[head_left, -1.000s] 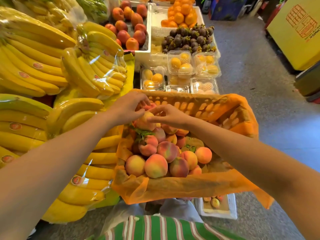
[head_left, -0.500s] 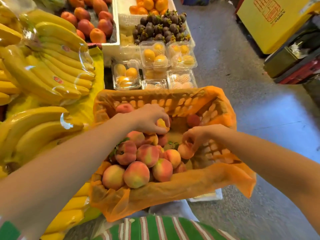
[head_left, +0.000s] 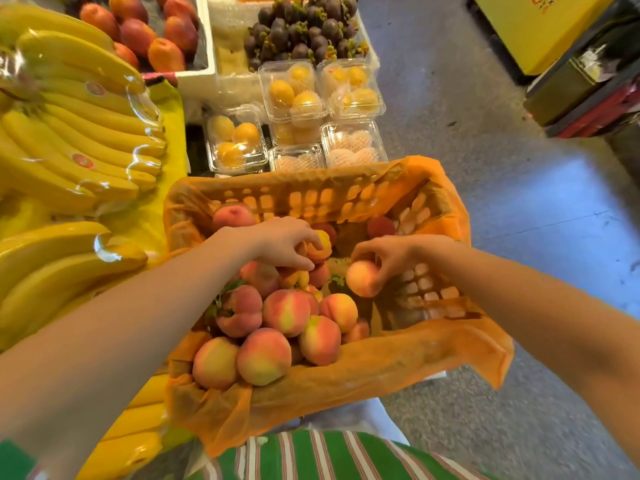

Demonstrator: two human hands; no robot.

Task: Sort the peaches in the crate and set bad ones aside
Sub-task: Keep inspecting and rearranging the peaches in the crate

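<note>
The crate was seen in the middle of the view, lined with an orange plastic liner that was draped over its rim. Most of the peaches were heaped in the near left part of the crate, pressed against one another. At the right, the slatted wall and bottom were left showing.

The left hand was stretched over the far side of the heap, palm down, with its fingers curled round a yellow-orange peach. Whether that fruit was lifted or resting on the others could not be told.

The right hand was held to the right of the heap, apart from the left one. A pale peach was gripped between its thumb and curled fingers, above the right part of the crate and just beside the heap.

A single peach was lodged in the far left corner, and a redder one lay by the far wall.

Film-wrapped bananas were stacked at the left. Clear boxes of yellow fruit were set just beyond the crate — with dark mangosteens farther off. A green striped garment was visible at the near edge and grey floor at the right.
</note>
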